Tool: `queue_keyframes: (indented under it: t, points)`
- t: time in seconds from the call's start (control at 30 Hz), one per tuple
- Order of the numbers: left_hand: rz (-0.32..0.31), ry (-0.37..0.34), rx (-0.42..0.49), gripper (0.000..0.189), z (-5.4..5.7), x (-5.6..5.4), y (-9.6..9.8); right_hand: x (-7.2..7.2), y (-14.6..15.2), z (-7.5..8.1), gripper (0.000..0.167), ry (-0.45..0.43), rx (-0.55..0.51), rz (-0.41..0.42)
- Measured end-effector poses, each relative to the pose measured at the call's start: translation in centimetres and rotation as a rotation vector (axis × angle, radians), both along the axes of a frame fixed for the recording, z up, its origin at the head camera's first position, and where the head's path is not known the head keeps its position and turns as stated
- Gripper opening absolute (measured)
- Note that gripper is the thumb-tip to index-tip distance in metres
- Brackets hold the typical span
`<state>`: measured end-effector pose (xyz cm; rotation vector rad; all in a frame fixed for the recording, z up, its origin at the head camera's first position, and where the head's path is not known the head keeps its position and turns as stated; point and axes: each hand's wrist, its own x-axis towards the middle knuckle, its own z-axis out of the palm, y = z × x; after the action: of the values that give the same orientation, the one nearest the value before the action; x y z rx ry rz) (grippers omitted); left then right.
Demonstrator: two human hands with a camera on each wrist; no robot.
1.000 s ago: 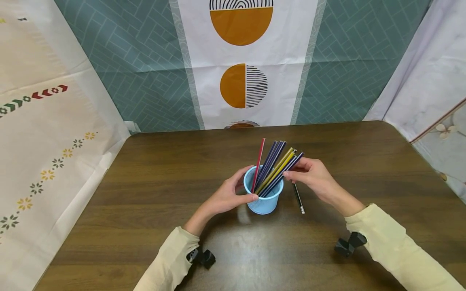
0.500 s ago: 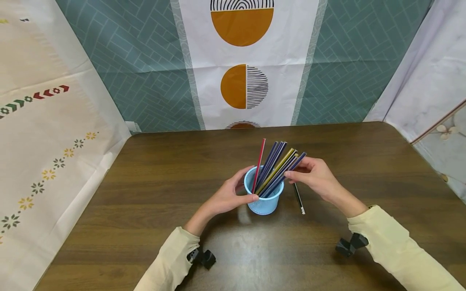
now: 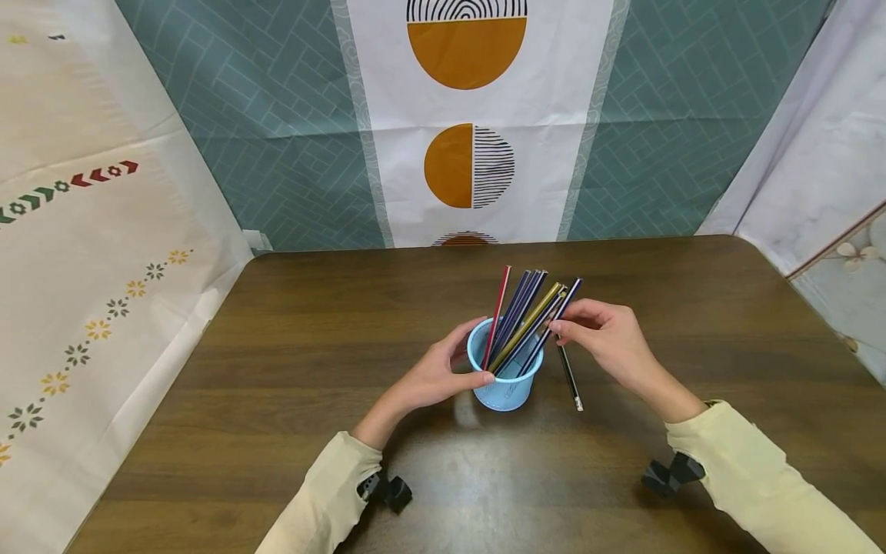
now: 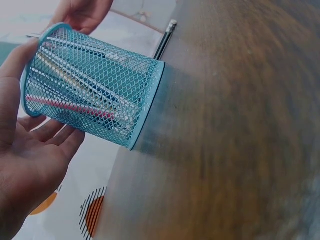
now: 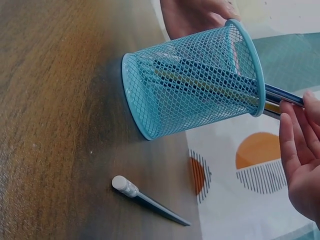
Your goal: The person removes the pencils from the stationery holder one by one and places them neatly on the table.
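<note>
A light blue mesh pencil cup (image 3: 504,395) stands upright on the table, also seen side-on in the left wrist view. My left hand (image 3: 439,372) grips it near the rim, thumb in front and fingers behind. Inside lean several pencils: a red pencil (image 3: 497,314) at the left, dark blue ones in the middle and a yellow pencil (image 3: 543,308). At the cup's right side my right hand (image 3: 611,342) pinches a dark blue pencil (image 3: 574,292), whose lower end is inside the cup. Right of the cup lies a black pencil (image 5: 160,213) with a white eraser.
The brown wooden table (image 3: 332,331) extends around both hands. Patterned cloths hang behind it and at both sides, among them a teal and white cloth (image 3: 284,100). A small black device (image 3: 384,491) sits on each sleeved wrist.
The pinched dark blue pencil has separated from the others and swung more upright toward the right. My right hand has shifted slightly right; my left hand keeps its hold on the cup.
</note>
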<state>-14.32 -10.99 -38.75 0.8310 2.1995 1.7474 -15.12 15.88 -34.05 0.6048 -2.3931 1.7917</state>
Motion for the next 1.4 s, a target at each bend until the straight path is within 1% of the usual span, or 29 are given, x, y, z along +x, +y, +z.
queue_keyframes:
  t: [0.13,0.4,0.63,1.0,1.13,1.27,1.4]
  points:
    - [-0.002,-0.003,0.005,0.078,-0.1,0.0,0.0,0.2,-0.1,0.1,0.01,0.023,0.012,0.002]
    - [-0.003,-0.002,0.008,0.078,0.0,0.0,-0.1,0.5,-0.1,0.6,0.01,0.036,-0.006,0.041]
    - [-0.001,-0.002,0.006,0.079,0.0,0.1,-0.1,0.5,0.2,1.4,0.012,0.084,0.054,0.021]
    - [-0.003,-0.005,0.0,0.079,0.1,0.0,0.0,0.8,0.1,2.8,0.013,0.187,0.011,0.043]
    - [-0.001,-0.013,-0.005,0.08,0.1,0.0,0.0,0.8,-0.1,3.3,0.015,0.205,-0.006,0.036]
    - [-0.002,-0.017,-0.007,0.08,0.0,0.0,0.0,0.7,-0.2,3.9,0.015,0.225,0.002,0.029]
    - [-0.003,-0.014,-0.005,0.079,0.0,-0.1,0.0,0.6,-0.3,4.4,0.016,0.249,-0.002,0.038]
